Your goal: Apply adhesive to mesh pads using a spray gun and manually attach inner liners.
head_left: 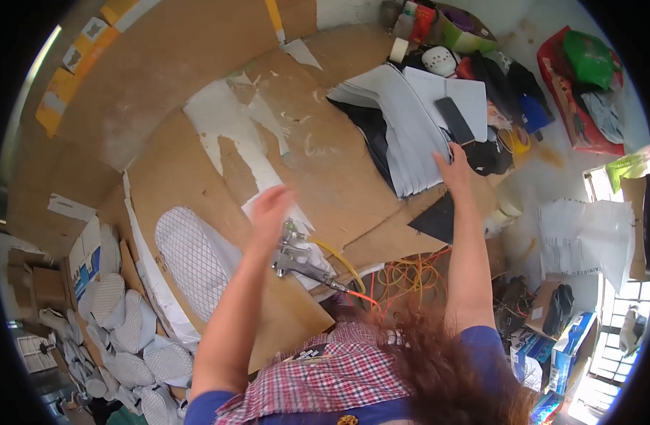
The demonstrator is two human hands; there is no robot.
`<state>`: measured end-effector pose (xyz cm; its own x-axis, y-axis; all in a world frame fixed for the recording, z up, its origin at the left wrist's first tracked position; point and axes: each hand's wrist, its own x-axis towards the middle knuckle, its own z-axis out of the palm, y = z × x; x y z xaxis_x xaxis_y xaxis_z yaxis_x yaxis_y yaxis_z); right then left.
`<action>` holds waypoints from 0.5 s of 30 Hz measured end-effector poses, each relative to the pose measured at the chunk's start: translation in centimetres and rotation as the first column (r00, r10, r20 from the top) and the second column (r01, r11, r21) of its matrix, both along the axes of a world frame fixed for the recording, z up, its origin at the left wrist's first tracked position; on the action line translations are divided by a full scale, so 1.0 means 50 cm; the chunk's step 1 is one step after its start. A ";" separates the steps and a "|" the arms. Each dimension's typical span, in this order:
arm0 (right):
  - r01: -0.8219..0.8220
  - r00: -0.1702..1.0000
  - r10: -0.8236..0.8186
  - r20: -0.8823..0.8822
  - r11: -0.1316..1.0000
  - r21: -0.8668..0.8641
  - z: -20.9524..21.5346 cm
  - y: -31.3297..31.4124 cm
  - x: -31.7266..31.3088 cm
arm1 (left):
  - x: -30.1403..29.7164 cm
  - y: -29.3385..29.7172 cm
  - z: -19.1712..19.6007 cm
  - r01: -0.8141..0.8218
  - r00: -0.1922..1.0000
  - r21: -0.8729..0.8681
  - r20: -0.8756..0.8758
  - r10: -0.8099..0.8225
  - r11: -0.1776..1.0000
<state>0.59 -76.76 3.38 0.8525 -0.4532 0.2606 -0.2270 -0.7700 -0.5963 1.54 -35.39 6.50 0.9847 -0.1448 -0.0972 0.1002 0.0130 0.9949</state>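
Observation:
My left hand (274, 207) is smeared by motion above the cardboard-covered table, and its fingers cannot be made out. Right beside that wrist is a metal spray gun (300, 265) with an orange hose; whether the hand touches it is unclear. My right hand (453, 170) rests at the right edge of a fanned stack of grey sheets (413, 134), thumb and fingers apart. Black pieces (364, 127) show under the stack's left side. Left of my left forearm lies a quilted, sole-shaped white piece (190, 258).
A dark phone (454, 120) lies on a white sheet by the stack. Tangled orange hoses (413, 276) hang below the table's near edge. Several quilted pieces (126, 319) are heaped at the lower left. Cardboard walls (176, 49) stand behind. Bags (587, 85) and boxes (569, 350) line the right.

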 end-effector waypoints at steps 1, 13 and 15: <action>0.026 0.999 -0.026 0.019 0.999 0.027 -0.002 0.007 0.003 | 0.025 -0.100 -0.021 0.125 0.986 -0.001 -0.113 -0.125 0.992; 0.110 0.983 -0.148 0.110 0.949 0.296 -0.042 -0.037 -0.018 | 0.039 -0.537 -0.039 0.275 0.762 -0.027 -0.604 -0.235 0.961; 0.096 0.979 -0.152 0.133 0.929 0.357 -0.044 -0.041 -0.013 | 0.045 -0.536 -0.041 0.307 0.866 0.022 -0.421 -0.270 0.951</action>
